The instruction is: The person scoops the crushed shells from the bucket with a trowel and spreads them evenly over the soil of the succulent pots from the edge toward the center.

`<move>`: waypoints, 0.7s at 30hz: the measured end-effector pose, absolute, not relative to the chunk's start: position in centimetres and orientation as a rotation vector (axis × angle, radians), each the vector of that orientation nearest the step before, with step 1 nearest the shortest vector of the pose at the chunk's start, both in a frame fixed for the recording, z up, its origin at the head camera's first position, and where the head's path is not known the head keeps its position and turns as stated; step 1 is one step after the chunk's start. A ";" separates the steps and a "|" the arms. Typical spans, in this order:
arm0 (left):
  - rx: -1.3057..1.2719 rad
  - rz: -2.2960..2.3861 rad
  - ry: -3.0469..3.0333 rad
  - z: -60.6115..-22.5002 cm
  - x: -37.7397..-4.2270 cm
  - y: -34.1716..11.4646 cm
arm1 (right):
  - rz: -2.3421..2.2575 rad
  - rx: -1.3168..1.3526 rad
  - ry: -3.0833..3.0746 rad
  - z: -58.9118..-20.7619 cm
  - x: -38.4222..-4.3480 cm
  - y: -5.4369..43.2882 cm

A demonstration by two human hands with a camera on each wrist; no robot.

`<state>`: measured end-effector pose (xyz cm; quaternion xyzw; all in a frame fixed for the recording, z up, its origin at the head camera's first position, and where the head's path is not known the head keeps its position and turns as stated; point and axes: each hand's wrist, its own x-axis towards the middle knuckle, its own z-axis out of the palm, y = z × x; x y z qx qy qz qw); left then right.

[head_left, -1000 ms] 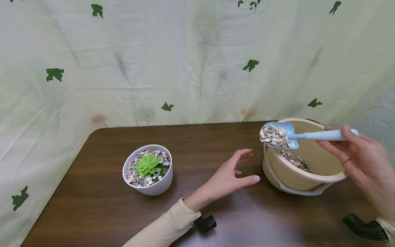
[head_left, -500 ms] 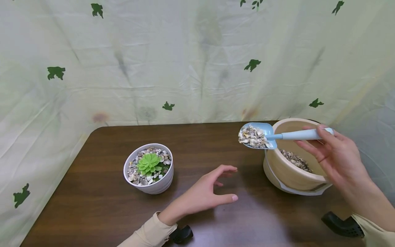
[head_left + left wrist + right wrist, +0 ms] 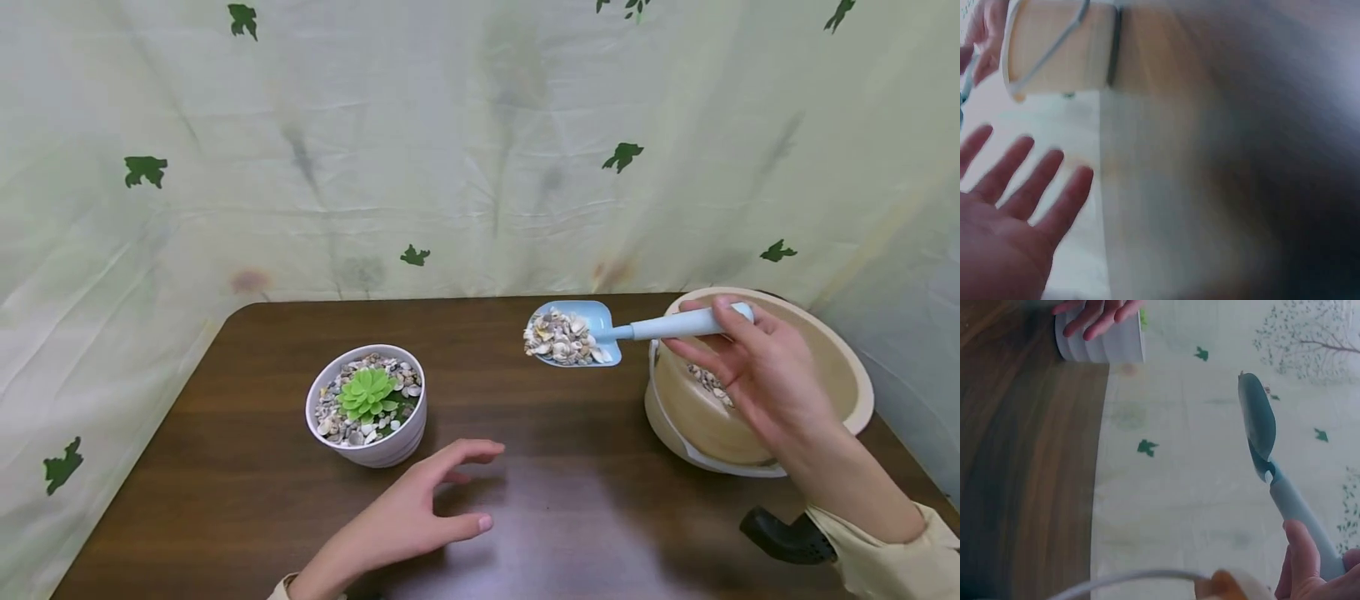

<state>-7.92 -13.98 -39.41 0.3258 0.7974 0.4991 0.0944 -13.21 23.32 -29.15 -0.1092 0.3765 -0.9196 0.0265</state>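
Observation:
My right hand (image 3: pixel 765 375) grips the handle of a light blue shovel (image 3: pixel 600 321), its blade heaped with small shells (image 3: pixel 564 337) and held level over the table. In the right wrist view the shovel (image 3: pixel 1260 419) shows its underside. My left hand (image 3: pixel 408 504) hovers low over the table with fingers spread and nothing in them, just right of a white ribbed pot (image 3: pixel 390 450). That pot holds a green succulent (image 3: pixel 366 393) set among shells and pebbles. Behind my right hand stands a beige bucket (image 3: pixel 675 417) with shells inside, partly hidden by the hand.
The dark brown wooden table (image 3: pixel 247 483) ends at the back against a pale curtain (image 3: pixel 465 150) with green leaf prints. The bucket's white carrying handle (image 3: pixel 678 433) hangs down its front. A black wrist mount (image 3: pixel 787 537) sits below my right sleeve.
My right hand has carried the loaded shovel leftward from above the bucket to over the table beside it. The left hand has drawn back left and nearer, toward the white pot.

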 end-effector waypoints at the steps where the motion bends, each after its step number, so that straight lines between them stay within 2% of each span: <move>1: 0.988 1.503 2.352 -39.5 -7.7 -14.6 | -2.834 -0.340 1.185 -29.1 -13.2 22.9; 14: 1.049 1.694 2.399 -39.8 -5.7 -24.0 | -2.731 -0.218 1.407 -29.8 -13.3 17.6; 21: 0.607 1.647 2.624 -38.9 -5.7 -28.7 | -2.723 -0.170 1.426 -30.7 -14.0 15.8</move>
